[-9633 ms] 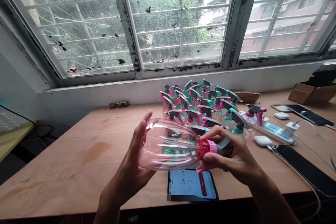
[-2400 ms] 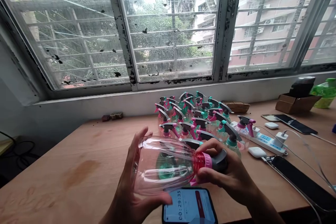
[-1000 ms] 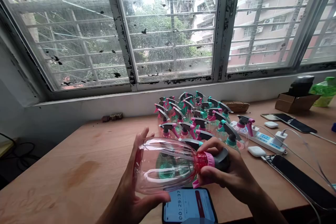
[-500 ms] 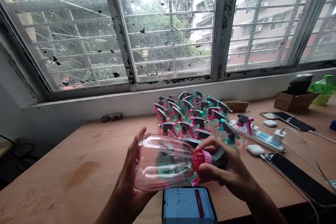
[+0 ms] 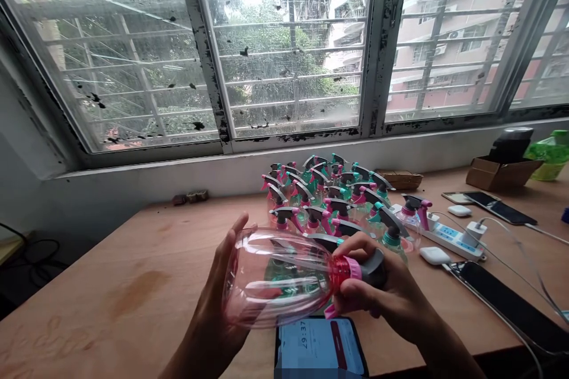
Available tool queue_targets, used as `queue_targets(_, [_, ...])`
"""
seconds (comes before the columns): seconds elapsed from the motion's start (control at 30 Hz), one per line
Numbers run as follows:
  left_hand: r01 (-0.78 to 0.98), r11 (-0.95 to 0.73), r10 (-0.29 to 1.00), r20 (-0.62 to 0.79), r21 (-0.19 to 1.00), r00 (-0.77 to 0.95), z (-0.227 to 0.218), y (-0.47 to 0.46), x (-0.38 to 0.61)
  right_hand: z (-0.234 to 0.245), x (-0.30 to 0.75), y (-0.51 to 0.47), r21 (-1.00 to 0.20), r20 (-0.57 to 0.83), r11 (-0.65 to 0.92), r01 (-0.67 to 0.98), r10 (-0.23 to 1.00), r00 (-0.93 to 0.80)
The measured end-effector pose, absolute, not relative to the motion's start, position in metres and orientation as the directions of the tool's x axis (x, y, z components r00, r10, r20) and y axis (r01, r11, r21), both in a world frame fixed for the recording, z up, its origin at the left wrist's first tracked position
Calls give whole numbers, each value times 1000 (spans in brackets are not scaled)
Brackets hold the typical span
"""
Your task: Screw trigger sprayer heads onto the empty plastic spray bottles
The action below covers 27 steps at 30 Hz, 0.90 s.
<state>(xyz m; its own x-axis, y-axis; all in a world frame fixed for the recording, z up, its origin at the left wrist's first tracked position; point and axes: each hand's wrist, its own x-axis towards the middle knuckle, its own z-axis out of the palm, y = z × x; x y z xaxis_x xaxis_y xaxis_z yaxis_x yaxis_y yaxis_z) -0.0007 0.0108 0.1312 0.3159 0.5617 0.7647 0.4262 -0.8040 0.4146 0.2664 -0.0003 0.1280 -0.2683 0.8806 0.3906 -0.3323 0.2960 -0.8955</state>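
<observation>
A clear pink spray bottle (image 5: 280, 275) lies sideways in the air between my hands, its base to the left and its pink collar and grey sprayer head to the right. My left hand (image 5: 220, 296) supports the base end, the fingers behind it and partly hidden. With thumb and fingers, my right hand (image 5: 377, 284) grips the neck and pink collar (image 5: 353, 268). A pink trigger tip (image 5: 329, 311) shows under the right thumb. Just beyond the held bottle stand several pink and green spray bottles (image 5: 315, 218), grouped closely together.
Below the hands lies a lit phone (image 5: 317, 346). To the right are a white power strip (image 5: 453, 238) with cables, an earbud case (image 5: 434, 256) and a dark phone (image 5: 507, 302). A cardboard box (image 5: 502, 173) and a green bottle (image 5: 550, 157) stand farther back. Windows line the wall.
The bottle and both hands hold nearly the same pose, the bottle tilting very slightly. The whole view has shifted a little.
</observation>
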Motion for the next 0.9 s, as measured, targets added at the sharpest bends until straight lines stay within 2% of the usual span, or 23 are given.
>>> queue_targets(0.13, [515,-747,611,738,420,285,133,6,3,129,266,-3,-904,366,289,-314,903,-223])
queue_targets(0.33, [439,-737,652,712,514,260,133,5,4,127,266,0,-894,402,341,-292,897,-184])
queue_targets(0.47, [390,-810,564,765,439,310,129,7,4,126,267,1,-892,407,344,-293,894,-190])
queue_targets(0.63, [511,-727,641,720,459,266,134,2,6,127,267,0,-900,403,351,-258,895,-190])
queue_targets(0.9, [464,-809,530,789,362,310,131,10,0,127,265,0,-907,388,323,-271,892,-233])
